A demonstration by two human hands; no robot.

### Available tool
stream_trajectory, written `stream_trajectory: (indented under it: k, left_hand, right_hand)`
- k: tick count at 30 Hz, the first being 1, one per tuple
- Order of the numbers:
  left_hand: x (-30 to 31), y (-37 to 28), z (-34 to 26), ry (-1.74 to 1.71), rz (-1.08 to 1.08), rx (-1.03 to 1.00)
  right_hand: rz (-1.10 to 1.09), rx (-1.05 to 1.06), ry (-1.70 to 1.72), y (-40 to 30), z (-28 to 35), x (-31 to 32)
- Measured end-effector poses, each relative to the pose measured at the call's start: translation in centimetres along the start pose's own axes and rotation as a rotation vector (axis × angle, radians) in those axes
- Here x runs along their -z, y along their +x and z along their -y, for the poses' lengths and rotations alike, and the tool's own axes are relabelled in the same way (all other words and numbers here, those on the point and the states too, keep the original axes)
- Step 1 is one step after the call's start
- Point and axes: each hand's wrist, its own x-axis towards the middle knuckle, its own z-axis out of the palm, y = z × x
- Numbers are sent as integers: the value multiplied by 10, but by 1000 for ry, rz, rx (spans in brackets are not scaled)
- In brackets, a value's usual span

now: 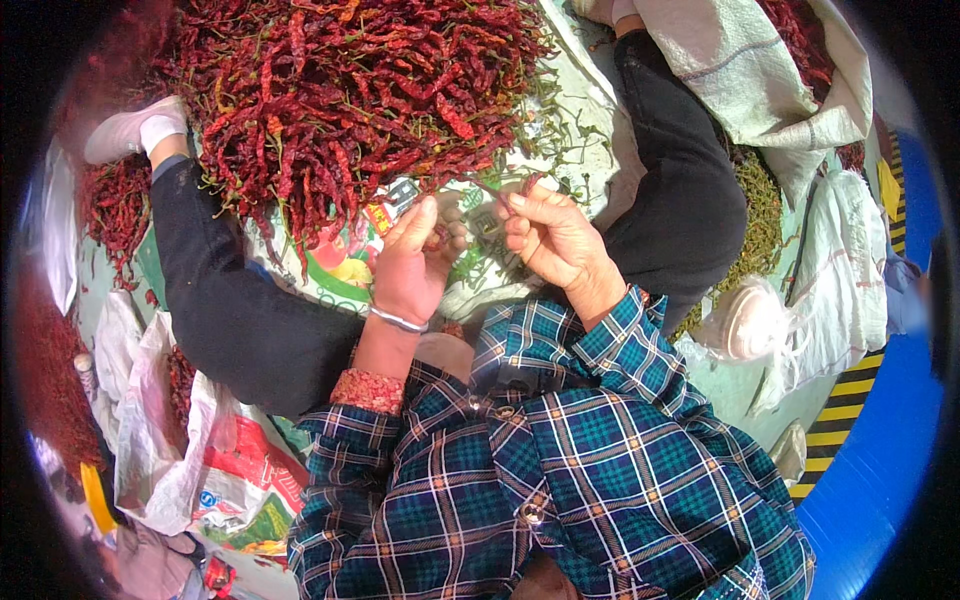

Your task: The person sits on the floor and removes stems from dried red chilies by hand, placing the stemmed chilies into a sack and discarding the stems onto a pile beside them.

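Observation:
A large heap of dried red chili peppers [360,97] lies before me between my legs. My left hand [412,262], with a silver-coloured bangle at the wrist, is half curled at the heap's near edge; a bit of dark red, seemingly chili, shows within its fingers. To its right, my right hand [559,240] pinches a dried red chili [531,184] between thumb and forefinger. A thin dark end points from that pinch towards the left hand. Beneath both hands is a printed plastic sack [337,262], with loose green stems [574,142] scattered at the heap's right side.
My dark-trousered legs [675,172] flank the heap. At upper right stands a white woven sack [742,67] with chilies behind it. A greenish stem pile [754,217] and a white bundle [750,319] lie right. Printed bags [247,465] sit lower left; yellow-black striping [840,405] edges blue flooring.

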Motion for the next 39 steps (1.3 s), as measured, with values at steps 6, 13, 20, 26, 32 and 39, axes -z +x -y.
stream_trajectory:
  k: [6,13,20,26,32,39]
  left_hand:
    - [-20,-5,-2,65,135,-74]
    - [-5,-5,-1,36,83,-116]
    - [-12,0,-9,51,134,-173]
    - [-197,49,-63,160,325,-179]
    - [-295,74,-41,490,507,-133]
    - [-112,24,-22,986,-12,-276]
  right_hand:
    - [38,-174,216,1,-6,2]
    - [44,-231,120,3,-21,-4]
    - [-70,-195,33,3,-19,8]
    - [-197,-170,-248,22,-37,17]
    - [-155,75,-483,12,-30,15]
    - [-180,129,-680,0,-11,5]
